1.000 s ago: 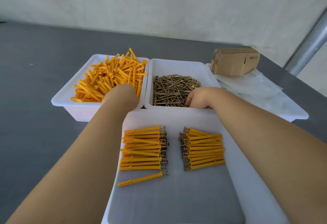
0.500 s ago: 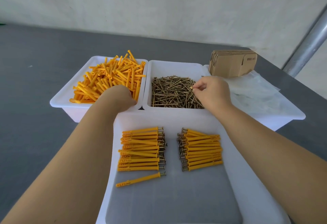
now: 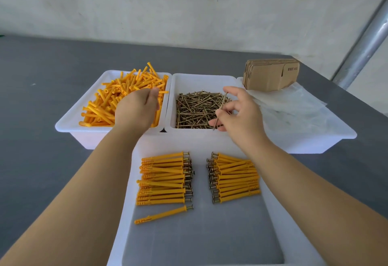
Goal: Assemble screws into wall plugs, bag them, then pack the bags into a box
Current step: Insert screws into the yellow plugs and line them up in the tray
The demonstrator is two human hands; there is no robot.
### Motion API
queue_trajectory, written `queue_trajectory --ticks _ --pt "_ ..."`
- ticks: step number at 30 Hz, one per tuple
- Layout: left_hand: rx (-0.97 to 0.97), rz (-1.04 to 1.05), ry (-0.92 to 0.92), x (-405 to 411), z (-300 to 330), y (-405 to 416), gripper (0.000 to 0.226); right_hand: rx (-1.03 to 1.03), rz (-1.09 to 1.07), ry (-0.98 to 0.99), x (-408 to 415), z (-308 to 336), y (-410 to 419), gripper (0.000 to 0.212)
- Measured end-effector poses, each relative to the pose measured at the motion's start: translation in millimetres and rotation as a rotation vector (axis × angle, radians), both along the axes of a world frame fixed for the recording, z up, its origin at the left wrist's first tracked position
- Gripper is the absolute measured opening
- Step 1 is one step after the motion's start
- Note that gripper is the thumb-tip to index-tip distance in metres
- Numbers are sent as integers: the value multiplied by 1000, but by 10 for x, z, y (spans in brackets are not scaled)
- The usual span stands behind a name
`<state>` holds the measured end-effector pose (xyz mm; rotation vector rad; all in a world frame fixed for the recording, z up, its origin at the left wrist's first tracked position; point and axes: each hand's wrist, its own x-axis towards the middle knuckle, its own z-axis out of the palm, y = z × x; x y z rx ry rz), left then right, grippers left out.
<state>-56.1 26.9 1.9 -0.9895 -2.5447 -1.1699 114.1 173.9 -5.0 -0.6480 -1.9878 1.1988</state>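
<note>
White plastic tub of loose orange plastic wall plugs (image 3: 109, 106) sat far left; left hand (image 3: 137, 109) hovered over its right side, fingers curled, and whether it held a plug could not be told. Next tub held thin brass-coloured metal screws (image 3: 195, 108); right hand (image 3: 239, 112) pinched one screw (image 3: 220, 108) by the shank above the pile. Plugs looked light, slightly flexible, best gripped mid-body; screws stiff, slick, sharp-tipped, so hold near the head. Near white tray (image 3: 130, 181) carried two rows of assembled plug-and-screw sets (image 3: 165, 179). Clear plastic bags (image 3: 289, 108) and flat cardboard boxes (image 3: 270, 74) lay right, untouched.
</note>
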Motion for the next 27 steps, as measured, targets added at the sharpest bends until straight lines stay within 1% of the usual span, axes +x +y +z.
queue_trajectory --ticks 2,4,6,8,9,10,12,13,14,15,17,19,21,23,25,27 --pt "98 -96 -2 105 51 16 52 56 11 -13 20 -39 -14 48" --pt "150 -206 27 226 96 38 42 106 18 -12 39 -58 -23 47" --pt "164 -305 45 358 137 78 37 148 28 4 47 -68 -28 49" --pt "158 -393 45 479 151 133 38 182 35 29 53 -72 -39 50" --pt "184 -431 -5 528 147 166 36 190 38 44 57 -74 -41 51" --pt "262 -464 -156 562 145 193 34 190 40 54 62 -76 -42 51" --pt "486 -530 -637 599 163 229 34 172 44 63 67 -78 -42 51" --pt "576 -558 -825 604 170 232 35 166 46 59 66 -80 -43 51" --pt "637 -560 -914 595 167 233 35 163 50 51 63 -81 -47 51" --pt "690 -543 -955 588 156 230 33 153 63 46 58 -80 -53 50" --pt "742 -464 -950 573 126 216 29 102 120 46 47 -79 -80 49" --pt "656 -363 -828 547 87 207 25 46 181 40 41 -74 -109 45" --pt "557 -301 -709 529 56 200 20 9 216 41 43 -55 -119 33" --pt "544 -300 -702 518 46 201 15 -26 221 45 49 -47 -107 23" --pt "521 -331 -713 525 60 190 12 -62 192 33 54 -43 -77 21" --pt "419 -393 -697 514 74 166 7 -76 142 26 62 -41 -37 22"
